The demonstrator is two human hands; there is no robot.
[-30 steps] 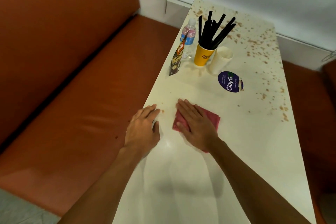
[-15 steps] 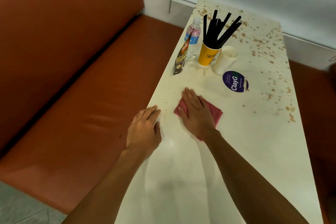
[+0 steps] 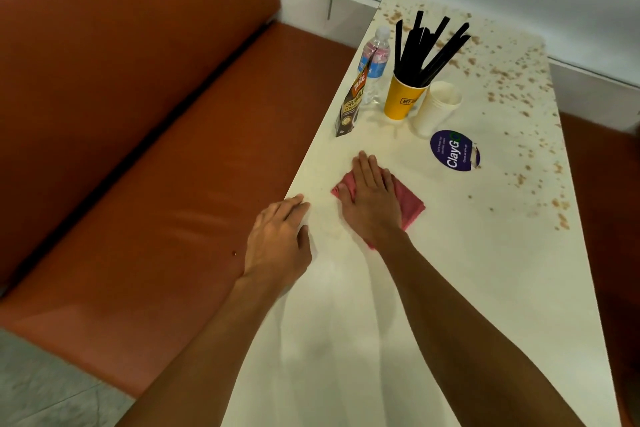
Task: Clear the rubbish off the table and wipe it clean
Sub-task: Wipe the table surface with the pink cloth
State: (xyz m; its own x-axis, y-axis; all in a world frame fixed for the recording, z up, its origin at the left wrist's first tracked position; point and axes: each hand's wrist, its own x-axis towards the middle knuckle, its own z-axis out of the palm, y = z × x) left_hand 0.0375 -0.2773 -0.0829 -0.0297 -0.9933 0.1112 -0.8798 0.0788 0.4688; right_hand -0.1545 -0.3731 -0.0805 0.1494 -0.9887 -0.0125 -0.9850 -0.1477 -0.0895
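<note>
Head view: right hand [image 3: 372,204], fingers straight, pressing flat on folded pink cloth [image 3: 411,206], hiding most of it; corners peeking out, near left side of cream table [image 3: 450,288]. Left hand [image 3: 277,243] resting flat, holding nothing, at left edge. Brown crumbs [image 3: 519,97] littering far right.

Pink cloth [image 3: 409,200] flat on speckled table [image 3: 450,288]

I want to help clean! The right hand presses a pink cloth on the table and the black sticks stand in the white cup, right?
Almost: the head view shows the black sticks in the yellow cup, not the white cup. The rest holds.
</note>
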